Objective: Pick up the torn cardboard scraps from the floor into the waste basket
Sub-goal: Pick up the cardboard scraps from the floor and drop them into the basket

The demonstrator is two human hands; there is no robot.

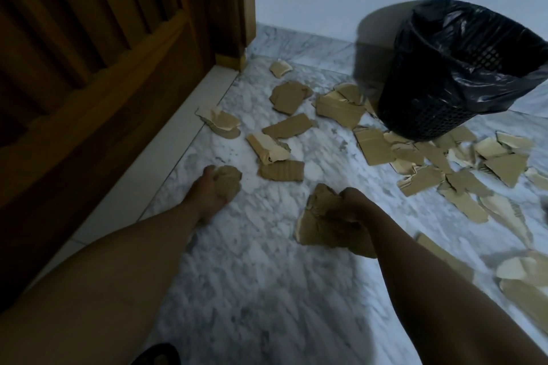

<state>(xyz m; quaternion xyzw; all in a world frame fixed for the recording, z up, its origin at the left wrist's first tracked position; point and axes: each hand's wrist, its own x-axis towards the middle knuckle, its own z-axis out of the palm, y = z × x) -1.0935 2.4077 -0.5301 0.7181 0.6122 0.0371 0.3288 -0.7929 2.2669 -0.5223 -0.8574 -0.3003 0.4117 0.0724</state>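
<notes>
Left hand (pixel 212 191) curls its fingers round a small torn brown cardboard scrap (pixel 230 176). Right hand (pixel 354 206) grips larger torn pieces (pixel 315 225), seemingly gathering a load for the black bag-lined mesh waste basket (pixel 439 104) among scattered scraps (pixel 373 147).

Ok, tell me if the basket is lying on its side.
No, the basket stands upright on the floor, open end up, with scraps lying round its base.

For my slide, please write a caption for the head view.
Left hand and right hand each grip torn brown cardboard scraps over the white marble floor, near black mesh waste basket.
</notes>
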